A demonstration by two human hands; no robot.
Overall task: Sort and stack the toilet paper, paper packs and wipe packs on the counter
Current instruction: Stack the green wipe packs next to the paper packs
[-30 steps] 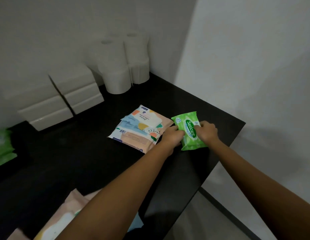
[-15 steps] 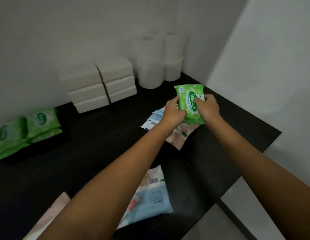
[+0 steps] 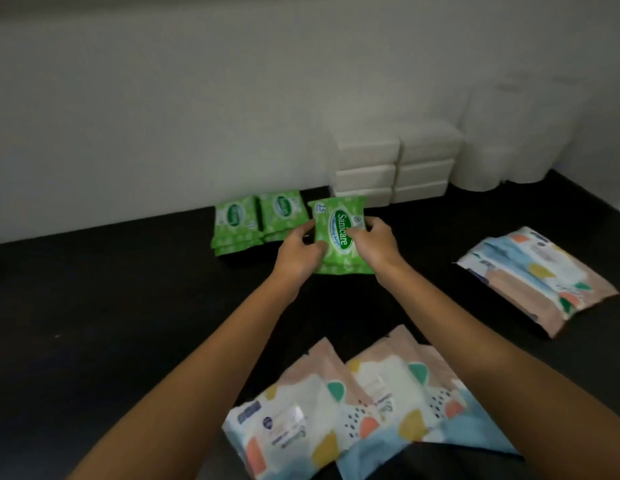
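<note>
Head view: both hands out over the dark counter (image 3: 94,306). Left hand (image 3: 296,256) and right hand (image 3: 376,242) closed on the two sides of one green Sanicare wipe pack (image 3: 339,237), held face-up just right of the green wipe stacks (image 3: 258,220) against the wall; whether it is touching the counter, cannot tell. White paper packs (image 3: 395,164) stacked in two columns behind, toilet paper rolls (image 3: 502,143) grouped at far right, blurred. Patterned wipe packs loose: a pair near the front edge (image 3: 353,410), another pile to the right (image 3: 540,282). Judged step: sorting green packs. Next move likely calls for lowering this pack squarely onto or beside the green stacks, edges aligned, then letting go.
</note>
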